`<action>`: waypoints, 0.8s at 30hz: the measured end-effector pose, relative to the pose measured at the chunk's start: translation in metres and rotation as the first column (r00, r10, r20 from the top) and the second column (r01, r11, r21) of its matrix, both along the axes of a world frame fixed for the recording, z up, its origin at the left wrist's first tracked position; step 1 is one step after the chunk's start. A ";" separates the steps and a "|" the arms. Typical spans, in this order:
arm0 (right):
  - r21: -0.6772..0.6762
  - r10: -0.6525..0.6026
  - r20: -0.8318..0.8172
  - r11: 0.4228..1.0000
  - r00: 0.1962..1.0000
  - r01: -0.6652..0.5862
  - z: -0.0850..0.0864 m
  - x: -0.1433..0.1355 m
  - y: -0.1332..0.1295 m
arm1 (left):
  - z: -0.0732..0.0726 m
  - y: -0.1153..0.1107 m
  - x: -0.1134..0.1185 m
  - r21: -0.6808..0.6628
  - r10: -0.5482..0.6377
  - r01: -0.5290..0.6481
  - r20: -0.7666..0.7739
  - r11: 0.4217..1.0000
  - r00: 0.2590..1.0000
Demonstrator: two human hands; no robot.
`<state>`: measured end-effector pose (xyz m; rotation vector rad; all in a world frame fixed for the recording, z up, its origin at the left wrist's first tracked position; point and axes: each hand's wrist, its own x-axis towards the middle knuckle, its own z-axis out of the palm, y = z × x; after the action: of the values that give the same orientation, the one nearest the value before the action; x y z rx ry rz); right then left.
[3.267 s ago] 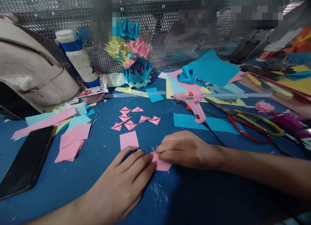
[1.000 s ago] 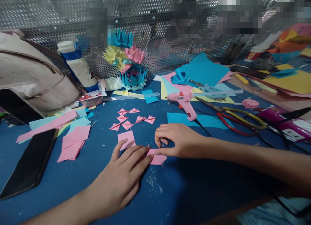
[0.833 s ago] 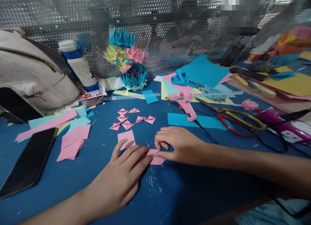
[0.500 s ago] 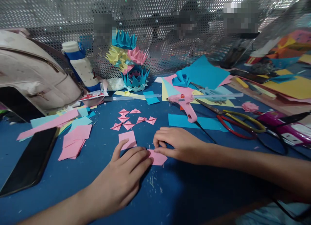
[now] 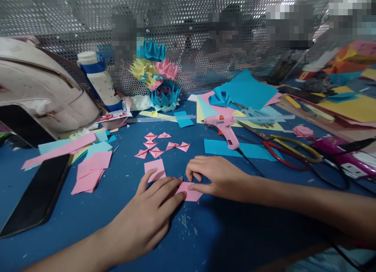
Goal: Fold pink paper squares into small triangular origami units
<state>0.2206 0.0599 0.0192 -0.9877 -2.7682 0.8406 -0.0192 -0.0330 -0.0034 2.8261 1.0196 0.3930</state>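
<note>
The left grip (image 5: 154, 209) is spread rather than clenched: its fingertips lie on a pink paper (image 5: 194, 195), pressing it against the bench (image 5: 117, 217). Across from it, the right grip (image 5: 216, 174) is loose, fingers curled and parted from the thumb, and the thumb rests on that same paper; neither one looks to be pinching it. The paper lies flat on the near side of the glue gun (image 5: 225, 125), a little to its left, with a slanted corner at its right end. Also on the gun's near side, farther left, the little finger of the left grip lies over a pink square (image 5: 155, 168).

Well left of the gun I count seven small folded pieces (image 5: 156, 152), all pink, and beyond those, farther left, a pile of pink slips (image 5: 91, 172) and a dark phone (image 5: 38, 193). A blue strip (image 5: 241, 150) sits just in front of the gun, under the tip of its handle. To the gun's right are scissors (image 5: 293, 146) with one red and one yellow handle, and a pink paper rose (image 5: 303, 131). Behind the gun there's a large blue sheet (image 5: 248, 87); behind and to its left, a cluster of paper flowers (image 5: 164, 95), then a bottle (image 5: 101, 84) and a pale backpack (image 5: 44, 87).
</note>
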 end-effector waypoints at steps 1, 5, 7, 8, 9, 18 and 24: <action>-0.007 -0.005 -0.004 1.000 1.000 0.005 0.000 0.000 0.000 | 0.001 0.000 0.000 -0.005 0.004 -0.004 0.002 1.000 1.000; -0.014 0.002 -0.023 1.000 1.000 -0.002 -0.001 0.001 0.001 | 0.003 0.001 0.001 -0.029 0.053 -0.051 0.049 0.998 0.997; -0.021 0.010 -0.026 1.000 1.000 -0.011 -0.001 0.002 0.001 | 0.004 0.002 0.000 -0.025 0.064 -0.062 0.088 0.998 0.994; -0.027 0.010 -0.026 1.000 1.000 -0.011 -0.001 0.002 0.001 | 0.004 0.002 0.000 -0.021 0.060 -0.058 0.097 0.998 0.993; -0.032 0.008 -0.027 0.999 1.000 -0.009 0.000 0.003 0.002 | 0.004 0.003 0.000 -0.018 0.050 -0.049 0.097 0.999 0.994; -0.045 0.041 -0.080 0.998 0.996 -0.045 0.000 0.003 0.004 | 0.001 0.004 0.000 -0.011 -0.037 0.038 0.039 0.999 0.999; -0.039 0.030 -0.132 0.999 0.991 -0.035 -0.003 0.004 0.004 | 0.002 0.006 0.000 -0.014 -0.118 0.119 0.037 0.993 0.992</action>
<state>0.2242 0.0634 0.0159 -0.8623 -2.6733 0.9358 -0.0189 -0.0271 -0.0014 2.8361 0.8390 0.4195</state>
